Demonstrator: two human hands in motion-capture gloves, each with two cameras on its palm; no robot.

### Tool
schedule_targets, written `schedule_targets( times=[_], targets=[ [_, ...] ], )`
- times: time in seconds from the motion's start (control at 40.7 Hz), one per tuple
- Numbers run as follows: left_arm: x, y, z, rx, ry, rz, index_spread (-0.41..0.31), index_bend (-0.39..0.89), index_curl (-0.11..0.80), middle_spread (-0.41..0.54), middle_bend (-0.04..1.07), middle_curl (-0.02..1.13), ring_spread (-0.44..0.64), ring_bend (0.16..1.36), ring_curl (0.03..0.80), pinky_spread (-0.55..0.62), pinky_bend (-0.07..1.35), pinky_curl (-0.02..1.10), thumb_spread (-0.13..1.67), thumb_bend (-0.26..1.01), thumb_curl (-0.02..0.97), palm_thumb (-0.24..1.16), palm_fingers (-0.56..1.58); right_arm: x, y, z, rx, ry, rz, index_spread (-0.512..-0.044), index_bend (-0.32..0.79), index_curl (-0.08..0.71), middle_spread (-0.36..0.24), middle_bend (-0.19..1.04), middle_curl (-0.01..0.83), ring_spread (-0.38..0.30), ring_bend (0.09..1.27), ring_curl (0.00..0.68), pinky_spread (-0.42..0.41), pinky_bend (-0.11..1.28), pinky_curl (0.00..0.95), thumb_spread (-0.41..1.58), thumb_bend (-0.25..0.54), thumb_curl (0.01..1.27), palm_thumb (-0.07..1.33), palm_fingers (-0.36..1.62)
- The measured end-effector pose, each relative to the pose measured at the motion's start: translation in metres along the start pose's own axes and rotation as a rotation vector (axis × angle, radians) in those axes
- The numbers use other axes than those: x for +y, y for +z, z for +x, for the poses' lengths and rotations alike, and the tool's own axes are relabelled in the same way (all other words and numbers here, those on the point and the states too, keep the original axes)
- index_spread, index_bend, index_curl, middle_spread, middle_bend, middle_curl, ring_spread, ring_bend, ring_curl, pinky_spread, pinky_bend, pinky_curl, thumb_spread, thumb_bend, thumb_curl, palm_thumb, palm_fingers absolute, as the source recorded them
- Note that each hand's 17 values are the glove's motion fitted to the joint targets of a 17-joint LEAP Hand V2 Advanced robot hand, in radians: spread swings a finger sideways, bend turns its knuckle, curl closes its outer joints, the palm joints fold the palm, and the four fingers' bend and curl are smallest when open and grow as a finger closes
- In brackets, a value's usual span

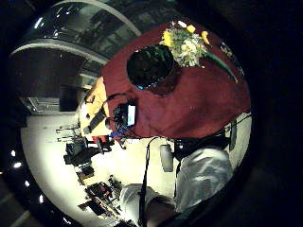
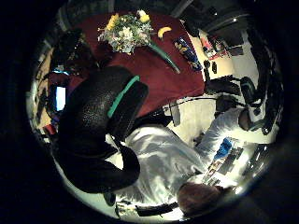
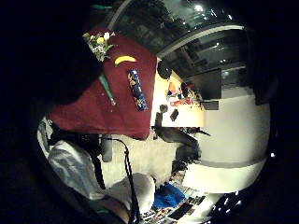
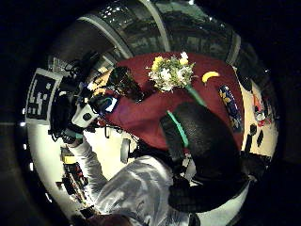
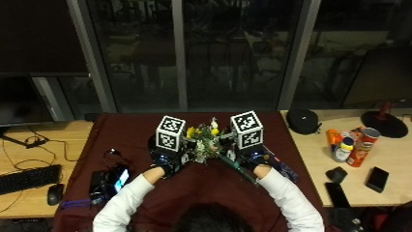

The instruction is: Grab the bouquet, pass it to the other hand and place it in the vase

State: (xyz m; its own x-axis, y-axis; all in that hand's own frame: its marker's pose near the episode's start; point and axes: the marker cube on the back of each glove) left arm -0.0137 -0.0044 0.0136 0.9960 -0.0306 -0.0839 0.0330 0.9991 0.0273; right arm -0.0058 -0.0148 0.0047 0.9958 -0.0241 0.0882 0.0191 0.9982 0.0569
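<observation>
Maroon cloth (image 5: 193, 186) holds the yellow-and-white flower bouquet (image 5: 205, 140), lying between both hands, untouched. Left hand (image 5: 169, 159) & right hand (image 5: 252, 158) hover, fingers relaxed, holding nothing. Risk: dark glass vase (image 1: 150, 67) sits just beside left hand, a careless reach could topple it.

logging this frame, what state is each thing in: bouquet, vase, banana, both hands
bouquet: lying on the red tablecloth, not held
vase: upright on the cloth beside the flower heads, nothing in it
banana: lying on the cloth, untouched
left hand: raised above the cloth, holds nothing
right hand: raised above the cloth, holds nothing
</observation>
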Motion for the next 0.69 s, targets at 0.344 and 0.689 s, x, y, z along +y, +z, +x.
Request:
schedule_targets(
  times=[0.344,0.689],
  targets=[
    [0.017,0.000,-0.005,-0.034,0.007,0.018,0.098,0.14,0.125,0.377,0.18,0.11,0.40,0.70,0.222,0.38,0.56,0.25,1.09,0.01,0.155,0.17,-0.02,0.000,-0.010,-0.008,0.118,-0.032,-0.068,-0.337,0.10,0.128,0.062,0.27,0.240,0.112,0.51,0.231,0.205,0.45,0.260,1.15,0.173,0.18,0.44,0.27],
    [0.019,0.004,-0.016,-0.037,-0.003,0.005,0.101,0.13,0.162,0.385,0.18,0.17,0.41,0.71,0.239,0.38,0.57,0.28,1.14,-0.02,0.200,0.17,-0.03,0.000,-0.002,-0.010,0.105,-0.054,-0.151,-0.343,0.10,0.146,0.071,0.20,0.273,0.119,0.54,0.266,0.220,0.53,0.312,1.19,0.088,0.22,0.45,0.21]
  ],
)
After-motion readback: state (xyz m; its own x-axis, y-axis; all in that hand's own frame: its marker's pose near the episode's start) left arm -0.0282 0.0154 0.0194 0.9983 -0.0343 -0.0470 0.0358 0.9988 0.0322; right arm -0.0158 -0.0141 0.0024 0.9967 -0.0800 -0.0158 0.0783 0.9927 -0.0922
